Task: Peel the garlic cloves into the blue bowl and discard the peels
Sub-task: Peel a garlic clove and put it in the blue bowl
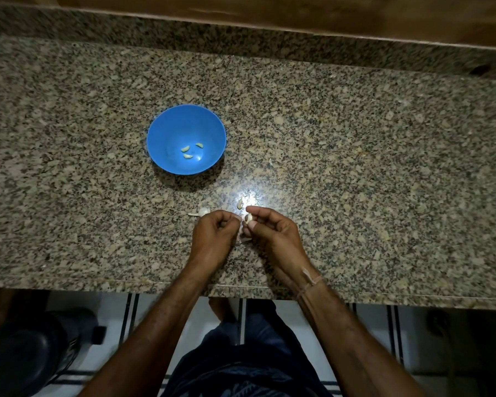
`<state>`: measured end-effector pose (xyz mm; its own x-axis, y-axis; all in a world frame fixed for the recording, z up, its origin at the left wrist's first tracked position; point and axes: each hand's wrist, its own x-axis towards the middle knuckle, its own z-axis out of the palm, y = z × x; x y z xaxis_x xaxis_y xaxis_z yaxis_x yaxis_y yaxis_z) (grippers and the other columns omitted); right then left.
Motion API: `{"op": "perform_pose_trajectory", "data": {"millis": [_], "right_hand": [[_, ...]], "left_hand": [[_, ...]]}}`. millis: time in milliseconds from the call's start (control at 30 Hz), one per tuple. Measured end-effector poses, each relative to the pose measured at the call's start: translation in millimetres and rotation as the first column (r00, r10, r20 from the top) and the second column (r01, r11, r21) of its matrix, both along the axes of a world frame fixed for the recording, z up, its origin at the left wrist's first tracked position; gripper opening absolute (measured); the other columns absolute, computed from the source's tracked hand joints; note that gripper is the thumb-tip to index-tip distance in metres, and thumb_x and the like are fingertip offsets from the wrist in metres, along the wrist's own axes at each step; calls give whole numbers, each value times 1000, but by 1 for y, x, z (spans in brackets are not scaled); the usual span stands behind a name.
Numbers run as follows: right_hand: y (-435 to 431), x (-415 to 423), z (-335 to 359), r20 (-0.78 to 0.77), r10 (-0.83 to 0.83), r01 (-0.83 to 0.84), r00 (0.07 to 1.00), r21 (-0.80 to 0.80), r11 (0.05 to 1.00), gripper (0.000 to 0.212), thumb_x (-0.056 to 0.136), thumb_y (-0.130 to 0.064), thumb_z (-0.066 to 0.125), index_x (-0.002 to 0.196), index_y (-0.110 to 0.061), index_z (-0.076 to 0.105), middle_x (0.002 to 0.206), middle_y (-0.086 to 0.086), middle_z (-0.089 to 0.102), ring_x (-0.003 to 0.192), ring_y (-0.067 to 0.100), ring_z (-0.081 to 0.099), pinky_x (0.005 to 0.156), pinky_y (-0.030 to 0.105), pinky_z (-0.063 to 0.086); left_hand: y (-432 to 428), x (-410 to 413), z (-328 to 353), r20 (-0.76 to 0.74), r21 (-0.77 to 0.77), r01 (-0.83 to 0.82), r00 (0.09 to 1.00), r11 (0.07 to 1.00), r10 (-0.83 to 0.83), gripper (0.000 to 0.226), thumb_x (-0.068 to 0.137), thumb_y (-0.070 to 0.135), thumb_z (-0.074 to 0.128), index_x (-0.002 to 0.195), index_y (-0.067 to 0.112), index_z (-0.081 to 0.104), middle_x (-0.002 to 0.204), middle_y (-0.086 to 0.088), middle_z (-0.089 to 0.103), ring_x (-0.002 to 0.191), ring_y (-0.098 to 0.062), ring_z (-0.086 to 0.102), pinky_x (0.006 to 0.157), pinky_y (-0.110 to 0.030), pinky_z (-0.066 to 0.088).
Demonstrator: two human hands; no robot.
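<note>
Bowl: we list one round blue plastic bowl (166, 124), standing on the speckled grey-and-tan granite countertop (355, 138), well apart from the hands, beyond them and to the left.
Done so far: by our count four small pale peeled garlic cloves (185, 149) lie loose in the bottom of the bowl.
In hand: one small whitish garlic clove (249, 217), held just above the counter near its front edge, between the two hands.
Right hand (269, 229): thumb and fingers are curled round that clove and grip it.
Left hand (216, 227): the fingers are curled in, with thumb and forefinger tips meeting at the clove's side. We judge that it pinches the skin; how much skin has lifted is too small for us to tell.
Waiting: one pale unpeeled clove (240, 202) lies on the counter just beyond the hands. One pale garlic piece with a thin stalk (202, 212) lies just beyond the left knuckles.
Peels: a pale papery scrap (245, 239) lies on the counter beneath the hands. A small pale fleck (270, 161) right of the bowl may be another; we cannot tell.
Stage: we judge the task roughly midway, with one clove being peeled.
Left to do: finish this clove, drop it in the bowl, peel the waiting pieces, then gather and discard the peels. No bin is in view.
</note>
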<state>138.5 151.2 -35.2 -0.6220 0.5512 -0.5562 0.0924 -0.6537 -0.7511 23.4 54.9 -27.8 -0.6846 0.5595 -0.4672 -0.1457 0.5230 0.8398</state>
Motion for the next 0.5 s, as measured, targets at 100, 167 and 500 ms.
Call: {"op": "perform_pose_trajectory", "data": {"millis": [100,167,500], "right_hand": [[2,2,-2,-2,-11,11,1000,-29,1000,28,95,5,66,115,-11,77,104,14,76,91,25,69,96,48,56],[3,3,-3,-5,-21,21,1000,-43,999,27,95,5,67,113,-12,77,104,16,76,91,26,69,98,51,56],[1,-1,0,0,12,-12,1000,22,1000,26,95,4,67,118,-6,74,118,18,76,107,29,72,106,51,54]], "left_hand": [[-2,-1,-2,-171,-85,-47,985,995,32,24,95,32,69,78,16,73,70,1,71,66,-13,65,62,-28,47],[-3,0,-1,-227,-80,-60,973,995,41,17,97,26,69,84,16,72,76,3,71,69,-8,64,62,-25,48],[0,8,19,-218,90,15,976,996,5,3,90,13,77,92,14,80,78,8,76,72,1,71,67,-11,52]]}}
